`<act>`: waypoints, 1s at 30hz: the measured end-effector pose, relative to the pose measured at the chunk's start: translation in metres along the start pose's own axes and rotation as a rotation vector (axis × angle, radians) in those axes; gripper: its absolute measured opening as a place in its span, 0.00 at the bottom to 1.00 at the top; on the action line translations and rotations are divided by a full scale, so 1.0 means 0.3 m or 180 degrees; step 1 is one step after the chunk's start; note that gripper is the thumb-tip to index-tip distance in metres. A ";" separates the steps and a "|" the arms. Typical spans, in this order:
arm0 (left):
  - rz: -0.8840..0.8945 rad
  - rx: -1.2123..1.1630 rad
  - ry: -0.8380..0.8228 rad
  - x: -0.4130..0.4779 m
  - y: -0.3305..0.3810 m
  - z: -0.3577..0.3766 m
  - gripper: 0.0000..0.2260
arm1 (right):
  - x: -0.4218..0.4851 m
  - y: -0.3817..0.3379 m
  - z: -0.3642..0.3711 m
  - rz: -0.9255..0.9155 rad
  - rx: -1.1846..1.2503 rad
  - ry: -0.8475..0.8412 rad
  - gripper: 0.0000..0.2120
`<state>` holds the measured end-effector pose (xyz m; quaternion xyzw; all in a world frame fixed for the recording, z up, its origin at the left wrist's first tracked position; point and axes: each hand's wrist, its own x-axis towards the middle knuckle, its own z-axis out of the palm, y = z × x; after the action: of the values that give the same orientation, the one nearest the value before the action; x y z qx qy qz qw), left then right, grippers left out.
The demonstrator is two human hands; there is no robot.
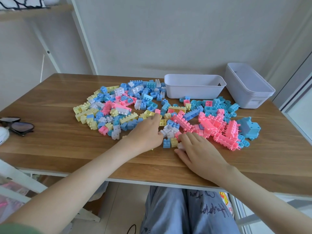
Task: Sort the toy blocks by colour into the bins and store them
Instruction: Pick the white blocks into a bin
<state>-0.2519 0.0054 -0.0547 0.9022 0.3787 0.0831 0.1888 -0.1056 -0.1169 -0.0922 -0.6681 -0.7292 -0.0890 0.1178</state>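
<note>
The toy blocks (128,105) lie loose in a wide heap across the middle of the frame, on a wooden table (59,149). In the left part of the heap, blue, yellow, white and pink pieces are mixed together. To the right of centre the pink blocks (216,127) form their own group, and above them lie many small blue wheels (195,103).

The left hand (148,132) rests palm down on the near edge of the heap, with the fingers slightly bent over yellow pieces. Whether it holds any of them I cannot tell. The right hand (199,149) is also palm down, just beside the left one, at the lower centre of the frame. Its fingertips touch the nearest pink pieces, and a small white block (180,146) sits between its thumb and forefinger. If this is a real pinch or only a touch, the view does not show.

Above the heap, to the right of centre, stands an open bin (192,92), white, with no blocks visible inside. Further right, near the frame edge, is a stack of bins (249,92) of the same kind.

At the left edge of the frame dark sunglasses (18,126) lie on the table, well apart from the blocks. Below the table edge, light blue trousers (177,211) with dark drawings are visible.
</note>
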 end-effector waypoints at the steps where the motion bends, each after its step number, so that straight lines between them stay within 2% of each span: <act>1: 0.0036 0.0023 -0.0040 0.005 -0.004 0.007 0.03 | 0.008 0.000 0.004 -0.0017 -0.0006 -0.0011 0.12; 3: 0.0122 0.0100 -0.0193 0.021 -0.015 0.016 0.04 | 0.023 0.003 0.003 -0.0019 -0.0007 0.0004 0.08; 6: 0.0110 0.0121 -0.0398 0.034 -0.027 0.015 0.03 | 0.042 0.006 -0.003 -0.0029 -0.0048 -0.0025 0.09; 9: 0.0158 0.0179 -0.0405 0.047 -0.030 0.015 0.06 | 0.071 0.017 -0.016 -0.0178 -0.0143 -0.0448 0.08; 10: 0.0177 0.0179 -0.0397 0.050 -0.032 0.015 0.07 | 0.081 0.020 -0.024 -0.0080 0.0075 -0.0474 0.09; 14: 0.0193 0.0226 -0.0488 0.078 -0.044 0.008 0.11 | 0.115 0.046 -0.057 0.0227 0.0860 -0.0293 0.11; 17: 0.0264 0.0403 -0.0527 0.098 -0.045 -0.017 0.11 | 0.140 0.078 -0.086 0.0435 0.1304 -0.0070 0.08; 23: 0.0085 0.0459 -0.0704 0.185 0.006 -0.191 0.08 | 0.325 0.201 -0.155 0.0570 0.1363 0.0276 0.10; 25: -0.0009 0.0339 -0.0498 0.260 0.022 -0.248 0.03 | 0.416 0.276 -0.169 0.0742 0.1358 0.0420 0.10; 28: 0.0093 0.0208 0.0023 0.404 0.042 -0.283 0.04 | 0.532 0.395 -0.163 0.1118 0.1413 0.0616 0.10; 30: 0.0245 0.0040 0.0146 0.513 0.064 -0.271 0.05 | 0.591 0.470 -0.145 0.1352 0.1474 0.0752 0.11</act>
<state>-0.1557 0.1258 0.0285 0.9151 0.3485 0.1086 0.1710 0.0228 0.0524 -0.0030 -0.7457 -0.5559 0.0288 0.3661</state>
